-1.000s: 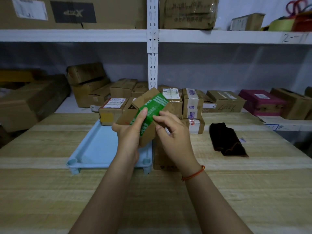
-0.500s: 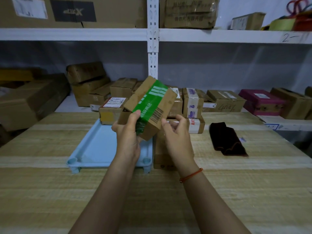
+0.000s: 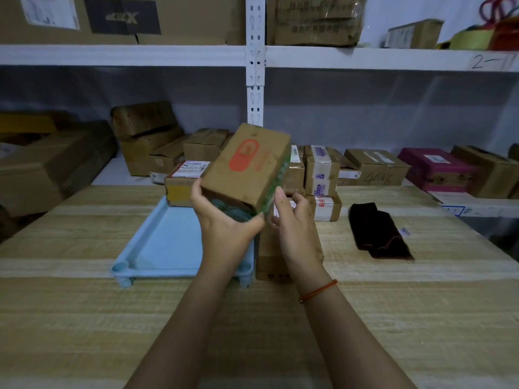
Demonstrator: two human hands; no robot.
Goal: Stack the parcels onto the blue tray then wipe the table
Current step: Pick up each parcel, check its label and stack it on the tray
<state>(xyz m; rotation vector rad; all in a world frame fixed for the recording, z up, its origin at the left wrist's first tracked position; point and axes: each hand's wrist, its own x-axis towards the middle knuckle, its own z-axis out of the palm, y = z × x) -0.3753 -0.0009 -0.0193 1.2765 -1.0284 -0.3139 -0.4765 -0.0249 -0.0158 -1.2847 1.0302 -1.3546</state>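
Both hands are raised over the near right part of the blue tray (image 3: 160,242). The left hand (image 3: 224,226) grips the cardboard parcel (image 3: 247,167) from below at its near end, thumb curled up on the left edge and fingers wrapped under it. The right hand (image 3: 295,234) sits just beside the parcel's right edge, fingers loosely spread and half curled; its thumb touches the green-printed side, but whether the other fingers touch cannot be told. A red cord bracelet (image 3: 318,291) circles the right wrist.

The parcel is held tilted, clear of the tray. Its upper face carries a red-orange oval logo with a pale letter-like shape in it and faint red characters alongside, too blurred to read. The right side shows green print.

The tray lies on the wooden table (image 3: 84,318) with nothing in its visible part. A brown box (image 3: 269,254) stands against its right edge, mostly hidden by the hands. Behind the tray a box with a white shipping label and yellow tape (image 3: 185,181) rests at the far rim. Further right, a taped box (image 3: 321,172) bears purple print, and the small box (image 3: 325,207) under it shows red letters, seemingly "BAI". A box (image 3: 376,169) on the shelf has handwritten marks resembling "4002". A dark folded cloth (image 3: 379,234) lies on the table to the right. On the upper shelf edge (image 3: 488,61), "2—11" is handwritten. A large carton (image 3: 120,15) at upper left has a black panel with an "X" logo.
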